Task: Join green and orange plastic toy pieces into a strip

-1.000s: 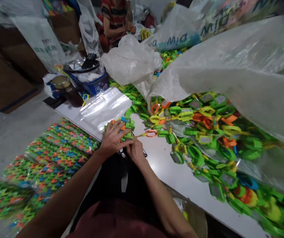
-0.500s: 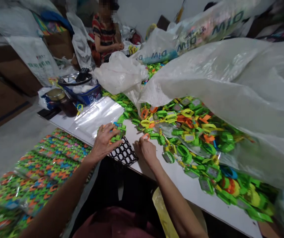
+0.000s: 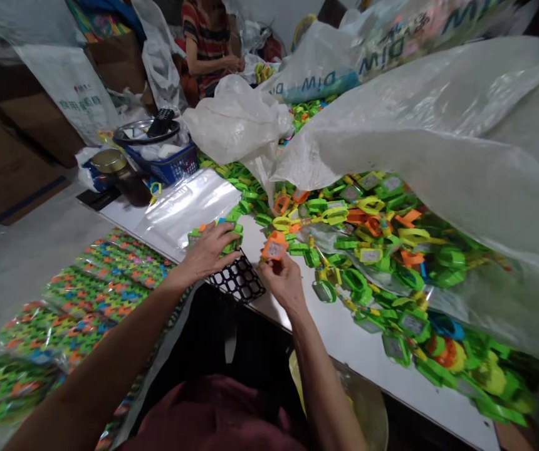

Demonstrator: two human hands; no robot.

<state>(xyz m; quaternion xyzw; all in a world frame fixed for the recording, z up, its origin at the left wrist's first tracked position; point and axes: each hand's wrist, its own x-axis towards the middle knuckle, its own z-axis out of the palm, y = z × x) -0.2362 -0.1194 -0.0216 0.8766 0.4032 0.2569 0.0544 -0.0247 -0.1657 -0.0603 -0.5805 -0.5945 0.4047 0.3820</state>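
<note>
Beyond the white tabletop (image 3: 340,338), a co-worker in a striped top (image 3: 204,44) sits among bags and cartons; packed bundles of colourful pieces (image 3: 104,269) lie on the floor to our left. Our right hand (image 3: 283,282) holds an orange windowed toy piece (image 3: 275,245) pinched narrowly at its near end, raised just beyond the right edge of the black grid tray (image 3: 245,282); our left fingers (image 3: 225,227) are spread over green toy pieces (image 3: 195,238) at the tray's far left, and whether they grip any we cannot tell. Clear plastic bags (image 3: 194,200) lie flat beyond that hand; the loose toy pile (image 3: 356,282) spreads along the right.

To handle this well, we judge, the pinch should be light and low, so that the window faces up and the fingertips stay off it; the left hand should rest gently, steadying the tray without tipping the pieces under it; the bare cells between the hands are best left clear of our wrists.
</note>
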